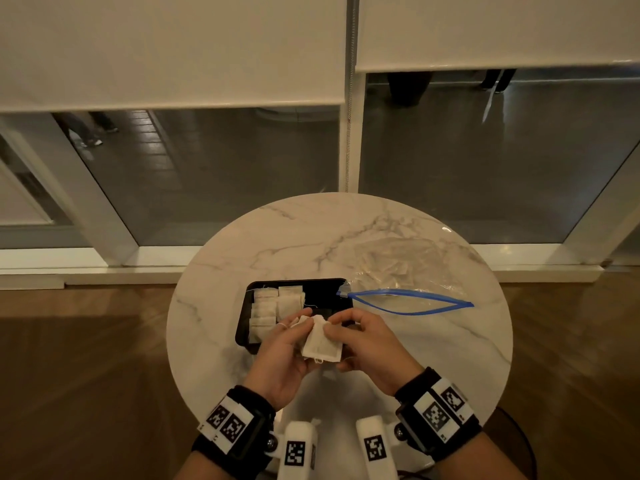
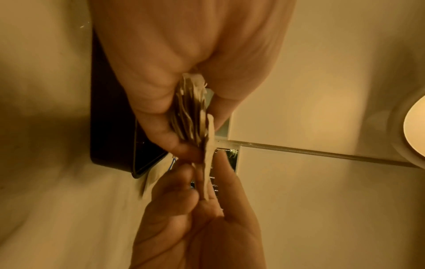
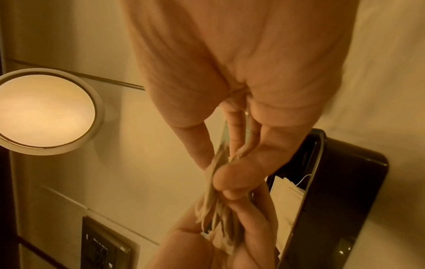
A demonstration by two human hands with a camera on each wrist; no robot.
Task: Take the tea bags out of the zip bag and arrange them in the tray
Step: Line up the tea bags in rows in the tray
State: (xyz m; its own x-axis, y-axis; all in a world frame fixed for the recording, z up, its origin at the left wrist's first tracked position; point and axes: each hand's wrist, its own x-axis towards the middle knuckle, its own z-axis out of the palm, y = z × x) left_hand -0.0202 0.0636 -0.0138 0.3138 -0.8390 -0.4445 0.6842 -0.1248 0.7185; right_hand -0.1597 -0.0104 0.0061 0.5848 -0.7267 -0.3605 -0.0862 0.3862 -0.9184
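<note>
A black tray (image 1: pixel 332 289) stands mid-table with several white tea bags (image 1: pixel 277 304) laid in its left part. To its right lies the clear zip bag (image 1: pixel 398 265), its blue zip mouth (image 1: pixel 412 301) gaping open, with pale shapes faintly visible inside. Over the tray's near edge my left hand (image 1: pixel 299 325) grips a bundle of tea bags (image 1: pixel 320 344). My right hand (image 1: pixel 334 327) pinches the top of the same bundle. In the left wrist view the stack (image 2: pixel 190 118) sits between my left fingers and thumb, and the right hand (image 2: pixel 202 200) pinches one bag (image 2: pixel 208 154).
The round marble table (image 1: pixel 346 230) ends close behind the tray and bag, with glass panels and wood floor beyond. Bare marble lies left of the tray and along the near edge. A thin white string (image 3: pixel 303 179) hangs over the tray wall (image 3: pixel 345 172).
</note>
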